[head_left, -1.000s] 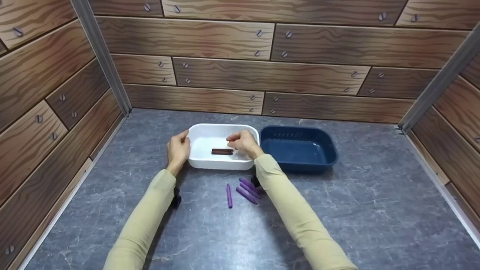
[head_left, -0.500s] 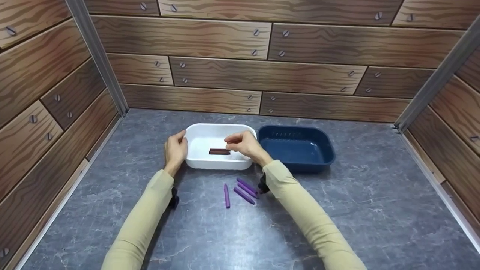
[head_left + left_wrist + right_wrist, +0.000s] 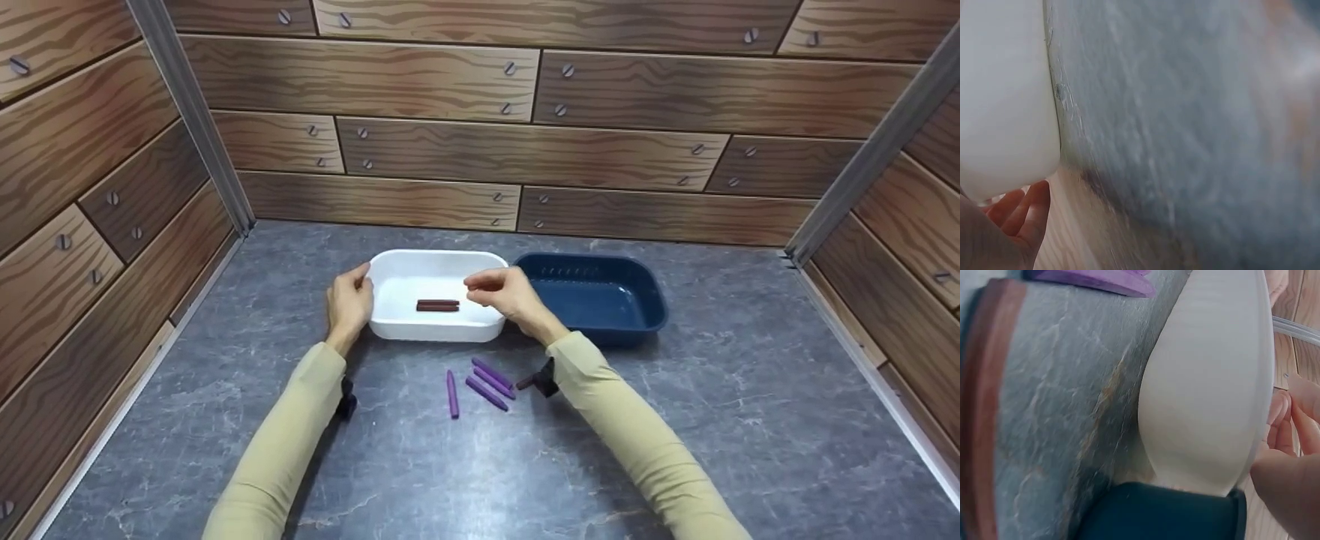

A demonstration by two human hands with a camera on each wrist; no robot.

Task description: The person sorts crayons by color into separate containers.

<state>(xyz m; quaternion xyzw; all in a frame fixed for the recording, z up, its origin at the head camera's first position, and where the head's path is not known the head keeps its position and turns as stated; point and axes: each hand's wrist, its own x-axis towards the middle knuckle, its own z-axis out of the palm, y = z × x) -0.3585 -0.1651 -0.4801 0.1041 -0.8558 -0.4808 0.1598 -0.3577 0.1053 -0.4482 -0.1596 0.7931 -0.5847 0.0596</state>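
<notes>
My left hand [image 3: 349,301] holds the left end of a white container [image 3: 439,330]; in the left wrist view its fingers [image 3: 1033,211] are against the container's outer wall. Two brown crayons [image 3: 438,306] lie side by side inside. Over the container's right rim hovers my right hand [image 3: 514,296], fingers loosely bent, with nothing visible between them. Several purple crayons [image 3: 487,392] lie on the table in front of the container. Another brown crayon [image 3: 994,394] lies near the right wrist, mostly hidden by the wrist camera in the head view.
A dark blue container [image 3: 600,330] stands against the right side of the white one. The grey marbled table [image 3: 375,465] is bounded by wood-patterned walls [image 3: 427,142] at the back and both sides.
My right hand has drawn back to the right, from above the brown crayons to the white container's right rim. The left hand stays at the container's left end. The view has shifted slightly.
</notes>
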